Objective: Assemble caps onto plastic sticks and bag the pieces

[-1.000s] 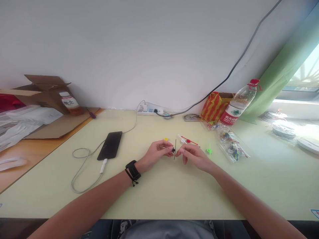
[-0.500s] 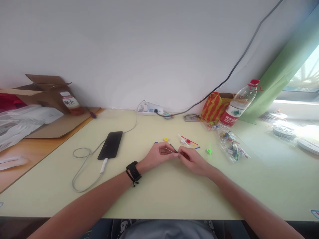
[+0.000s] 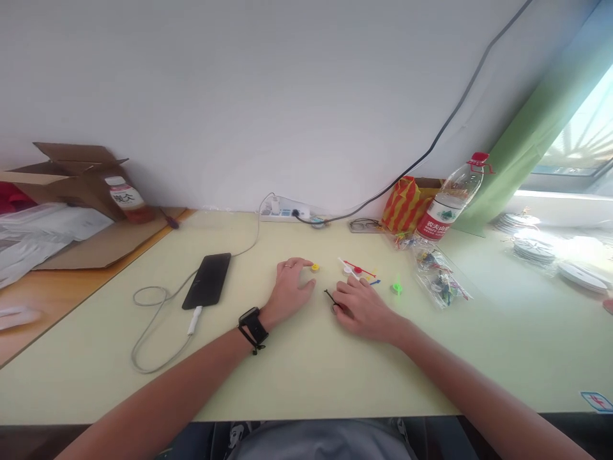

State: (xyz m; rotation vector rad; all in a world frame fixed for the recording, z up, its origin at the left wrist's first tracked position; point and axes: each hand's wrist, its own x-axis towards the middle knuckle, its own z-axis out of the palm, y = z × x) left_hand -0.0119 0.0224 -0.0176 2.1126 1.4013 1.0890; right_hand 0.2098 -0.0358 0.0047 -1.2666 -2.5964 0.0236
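My left hand, with a black watch on the wrist, reaches over the table with its fingers apart. Its index fingertip is at a small round yellow plastic piece. My right hand rests low with its fingers curled round a thin black plastic pointer, whose end sticks out to the left. Just beyond it lie a red arrow pointer, a white one and a blue arrow tip. A green pointer sits to the right.
A clear bag of coloured pieces lies at the right, before a large water bottle. To the left are a phone on a cable and a cardboard box. Stacked white discs stand far right.
My hands have parted. The left moved left to the yellow piece and opened out; the right lowered to the table, keeping the black pointer.
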